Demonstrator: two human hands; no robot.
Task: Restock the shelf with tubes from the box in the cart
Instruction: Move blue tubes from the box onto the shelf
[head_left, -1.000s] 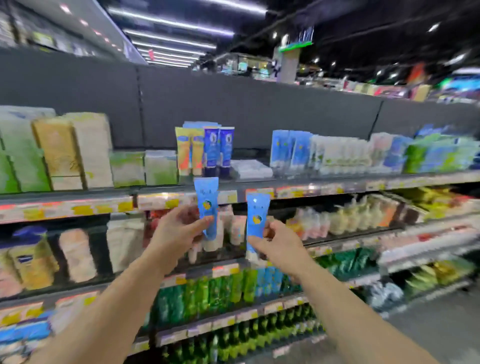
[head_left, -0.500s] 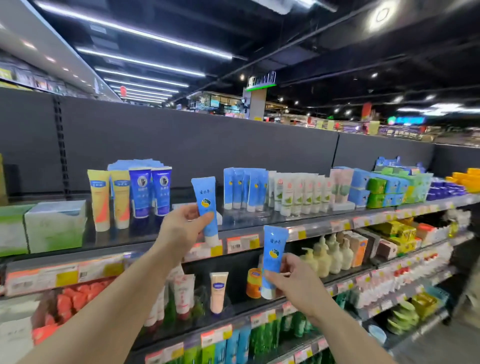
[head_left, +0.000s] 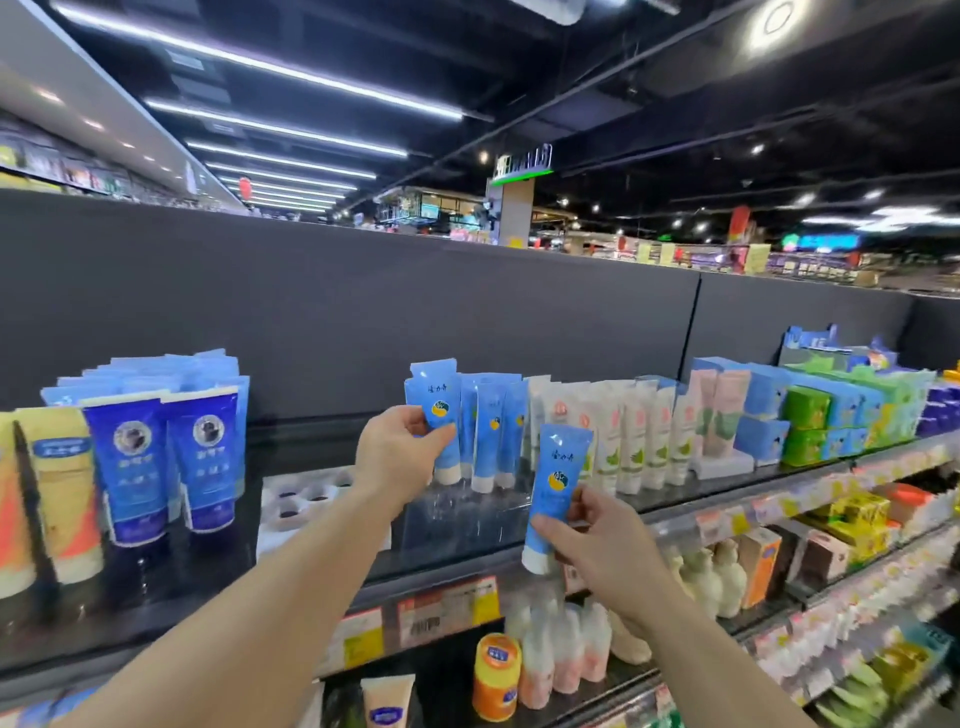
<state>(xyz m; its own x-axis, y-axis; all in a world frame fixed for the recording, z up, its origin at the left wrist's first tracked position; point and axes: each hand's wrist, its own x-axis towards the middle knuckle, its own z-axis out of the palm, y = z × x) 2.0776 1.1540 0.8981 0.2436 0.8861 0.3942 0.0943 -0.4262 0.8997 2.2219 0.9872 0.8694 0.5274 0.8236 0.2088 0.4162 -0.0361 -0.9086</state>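
My left hand (head_left: 397, 451) grips a light blue tube (head_left: 435, 402) with a white cap, upright, at the left end of a row of matching blue tubes (head_left: 493, 431) on the top shelf (head_left: 457, 540). My right hand (head_left: 592, 535) pinches a second light blue tube (head_left: 557, 483) by its lower part, upright, in front of the shelf edge and lower than the first. The cart and the box are out of view.
Dark blue tubes (head_left: 156, 462) and yellow tubes (head_left: 62, 488) stand at the left of the top shelf, white tubes (head_left: 623, 436) and boxed goods (head_left: 810, 421) at the right. A white holder tray (head_left: 306, 499) lies behind my left forearm. Lower shelves hold bottles and jars.
My left hand has carried its tube forward and right to the row of blue tubes on the top shelf. My right hand has lifted its tube to shelf-edge height. The camera moved closer.
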